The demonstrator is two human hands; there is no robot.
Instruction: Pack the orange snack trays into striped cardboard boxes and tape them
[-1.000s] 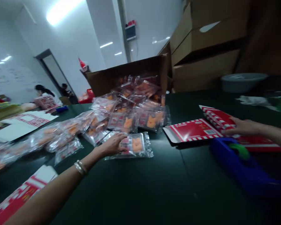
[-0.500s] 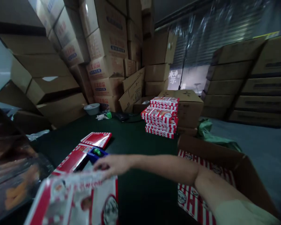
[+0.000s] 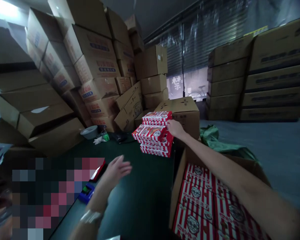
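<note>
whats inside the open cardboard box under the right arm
Red-and-white striped boxes with round face logos lie packed side by side in the open cardboard box. Anything beneath this top layer is covered, and the right arm hides part of the box's far edge.

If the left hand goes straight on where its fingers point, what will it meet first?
The left hand would probably meet the stack of red-and-white boxes first, passing above the dark green table, though depth is hard to judge from this view.
</note>
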